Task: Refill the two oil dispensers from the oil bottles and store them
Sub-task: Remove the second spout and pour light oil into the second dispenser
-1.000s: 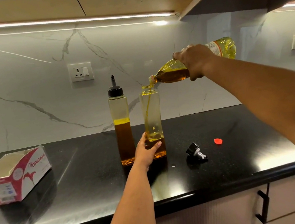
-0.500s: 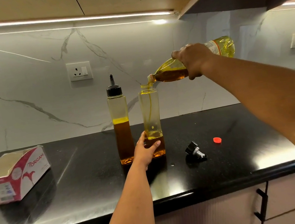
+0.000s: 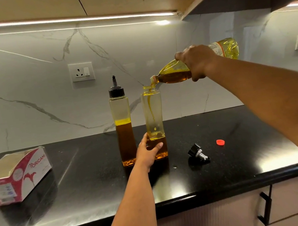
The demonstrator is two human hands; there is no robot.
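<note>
The open dispenser [image 3: 154, 123] stands upright on the black tabletop [image 3: 233, 160], its neck uncovered and a shallow layer of oil at its base. The left hand [image 3: 148, 154] holds it low down, fingers [image 3: 159, 145] and thumb curled around its lower part. Above it, the right hand [image 3: 196, 62] grips the oil bottle [image 3: 173, 73] around the middle, fingers wrapped over it; the bottle is tipped nearly level, its mouth just over the dispenser's neck, and a thin stream of oil runs down inside. Just left of the open dispenser stands the capped dispenser [image 3: 123, 127], about half full. To its right on the tabletop lie a black spout cap [image 3: 197, 153] and, farther right, a small red cap [image 3: 220, 142]. Well to the left sits a tissue box [image 3: 19, 175].
</note>
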